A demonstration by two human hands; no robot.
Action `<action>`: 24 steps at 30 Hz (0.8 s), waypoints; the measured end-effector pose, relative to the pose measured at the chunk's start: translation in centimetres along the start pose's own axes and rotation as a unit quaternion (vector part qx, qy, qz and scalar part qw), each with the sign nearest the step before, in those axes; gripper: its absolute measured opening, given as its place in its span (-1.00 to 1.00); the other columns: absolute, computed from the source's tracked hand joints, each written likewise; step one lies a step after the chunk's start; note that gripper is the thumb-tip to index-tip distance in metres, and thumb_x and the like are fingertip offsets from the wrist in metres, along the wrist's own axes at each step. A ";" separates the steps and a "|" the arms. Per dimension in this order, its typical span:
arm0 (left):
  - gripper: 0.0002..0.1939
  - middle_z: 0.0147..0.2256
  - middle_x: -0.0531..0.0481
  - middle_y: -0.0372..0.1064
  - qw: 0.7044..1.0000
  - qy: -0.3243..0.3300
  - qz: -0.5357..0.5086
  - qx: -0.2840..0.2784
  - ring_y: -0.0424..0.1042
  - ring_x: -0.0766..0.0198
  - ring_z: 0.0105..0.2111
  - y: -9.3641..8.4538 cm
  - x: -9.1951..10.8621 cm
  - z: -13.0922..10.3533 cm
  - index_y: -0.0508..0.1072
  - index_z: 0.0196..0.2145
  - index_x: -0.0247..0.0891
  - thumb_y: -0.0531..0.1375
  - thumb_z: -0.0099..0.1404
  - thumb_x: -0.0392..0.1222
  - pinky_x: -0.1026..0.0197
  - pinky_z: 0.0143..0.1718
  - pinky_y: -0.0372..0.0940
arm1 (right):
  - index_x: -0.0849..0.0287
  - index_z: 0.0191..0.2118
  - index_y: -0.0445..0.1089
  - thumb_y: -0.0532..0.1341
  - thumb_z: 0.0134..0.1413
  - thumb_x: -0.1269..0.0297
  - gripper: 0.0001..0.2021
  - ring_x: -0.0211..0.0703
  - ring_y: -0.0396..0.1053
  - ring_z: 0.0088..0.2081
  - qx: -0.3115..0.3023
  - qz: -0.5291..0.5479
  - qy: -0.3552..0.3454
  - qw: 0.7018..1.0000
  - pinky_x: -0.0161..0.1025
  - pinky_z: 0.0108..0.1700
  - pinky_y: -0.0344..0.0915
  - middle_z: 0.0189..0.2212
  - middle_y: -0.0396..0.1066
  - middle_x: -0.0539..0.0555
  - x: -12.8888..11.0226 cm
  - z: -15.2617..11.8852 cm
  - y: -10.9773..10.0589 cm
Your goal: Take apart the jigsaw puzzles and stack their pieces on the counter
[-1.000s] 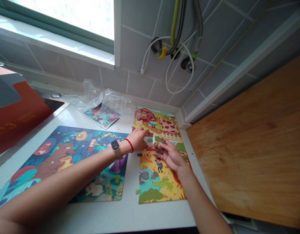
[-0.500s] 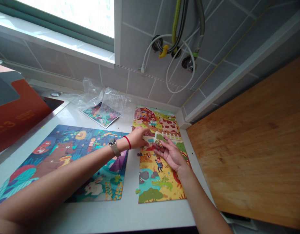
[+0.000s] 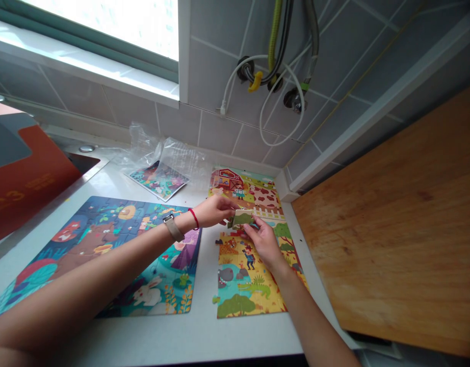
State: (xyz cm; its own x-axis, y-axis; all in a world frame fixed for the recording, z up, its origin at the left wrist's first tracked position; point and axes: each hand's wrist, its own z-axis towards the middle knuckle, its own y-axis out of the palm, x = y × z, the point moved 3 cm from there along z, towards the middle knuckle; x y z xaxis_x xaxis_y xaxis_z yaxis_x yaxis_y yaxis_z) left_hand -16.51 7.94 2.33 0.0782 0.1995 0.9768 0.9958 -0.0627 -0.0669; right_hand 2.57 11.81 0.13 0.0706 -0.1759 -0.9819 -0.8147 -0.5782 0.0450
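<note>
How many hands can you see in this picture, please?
2: the left hand, just left of a green puzzle piece, and the right hand, holding that piece above the counter.

Head-worn camera faces forward, down; left hand point(image 3: 213, 210), right hand point(image 3: 267, 245) at close range.

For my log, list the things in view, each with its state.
Puzzle piece: held in right hand
Left hand: fingers bent near the piece
Right puzzle: joined in part, left edge unfinished
Left puzzle: joined where visible, lying flat
Plastic bag: crumpled
Picture card: partly under bag
White cord: looped
Watch: worn
</note>
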 end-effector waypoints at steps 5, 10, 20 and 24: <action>-0.61 -0.14 -0.11 0.59 0.999 0.020 -0.018 -0.025 0.57 0.24 -0.26 0.4 0.5 -0.3 0.54 0.01 -0.31 0.27 0.25 -0.15 0.25 -0.32 0.46 | 0.13 0.01 0.42 0.42 -0.02 0.01 -0.50 -0.14 0.52 -0.25 0.027 -0.002 -0.005 1.000 -0.23 -0.18 0.45 -0.23 0.58 0.06 0.4 0.0 -0.2; -0.41 -0.12 -0.15 0.60 0.989 0.079 -0.079 -0.100 0.58 0.20 -0.19 1.0 0.7 -0.5 0.38 0.19 -0.28 0.34 0.22 -0.18 0.14 -0.15 0.47 | 0.12 -0.08 0.47 0.36 0.06 0.06 -0.65 -0.08 0.49 -0.17 0.020 -0.045 -0.070 0.996 -0.23 -0.14 0.41 -0.19 0.57 0.09 -0.3 0.2 -0.3; -0.71 -0.12 -0.16 0.60 0.986 0.152 0.001 -0.071 0.57 0.17 -0.09 2.2 -1.2 -0.1 0.38 -0.06 -0.29 0.23 0.25 -0.30 0.13 -0.08 0.43 | 0.09 -0.01 0.50 0.28 0.16 0.18 -0.71 -0.02 0.47 -0.06 0.030 -0.221 -0.121 0.967 -0.14 0.00 0.37 -0.02 0.54 0.11 -0.4 0.5 -1.7; -0.76 -0.16 -0.11 0.60 0.984 0.148 0.077 -0.057 0.57 0.23 -0.16 1.8 -0.9 -0.3 0.32 -0.08 -0.27 0.17 0.29 -0.29 0.19 -0.16 0.41 | 0.10 -0.07 0.53 0.29 0.14 0.19 -0.75 -0.04 0.48 -0.15 0.026 -0.261 -0.125 0.957 -0.13 -0.04 0.36 -0.15 0.58 0.09 -0.5 0.7 -2.1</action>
State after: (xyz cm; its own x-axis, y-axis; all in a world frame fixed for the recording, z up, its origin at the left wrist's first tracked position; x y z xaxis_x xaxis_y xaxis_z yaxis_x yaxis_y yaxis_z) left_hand -14.75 7.40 1.39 0.1945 -0.1140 0.9743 0.9600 -0.1817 -0.2129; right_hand 3.90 13.67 0.36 0.3406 0.3259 -0.8819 -0.7346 -0.4932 -0.4660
